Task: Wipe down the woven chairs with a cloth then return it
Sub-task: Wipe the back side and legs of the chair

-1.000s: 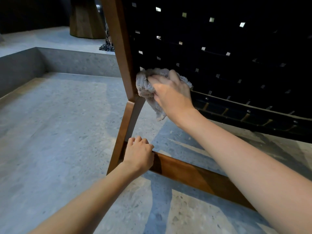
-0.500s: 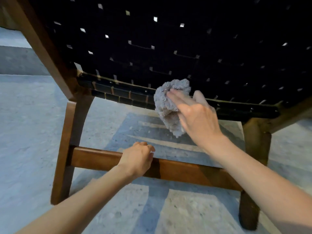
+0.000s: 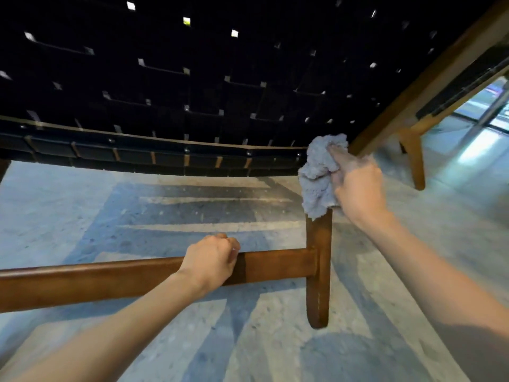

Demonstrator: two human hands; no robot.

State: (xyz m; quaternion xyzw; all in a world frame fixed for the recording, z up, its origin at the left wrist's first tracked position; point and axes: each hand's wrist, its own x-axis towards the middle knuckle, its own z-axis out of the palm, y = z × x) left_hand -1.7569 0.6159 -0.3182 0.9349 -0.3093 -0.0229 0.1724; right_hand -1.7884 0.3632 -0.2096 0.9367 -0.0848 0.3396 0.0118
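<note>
A woven chair fills the head view, its black strap weave (image 3: 192,78) seen from behind and below in a brown wooden frame. My right hand (image 3: 358,188) holds a bunched grey cloth (image 3: 319,175) against the chair's right rear corner, where the weave's lower edge meets the right wooden leg (image 3: 319,271). My left hand (image 3: 212,257) grips the low wooden crossbar (image 3: 96,279) from above, fingers curled over its far side.
Grey speckled stone floor (image 3: 165,210) lies under and around the chair. The chair's side rail (image 3: 429,84) slants up to the right, with another leg (image 3: 413,158) beyond it. Bright glass panels (image 3: 490,111) show at the far right.
My right hand has swept the cloth rightward along the weave's lower edge, from the left post to the right rear corner. My left hand has slid right along the crossbar.
</note>
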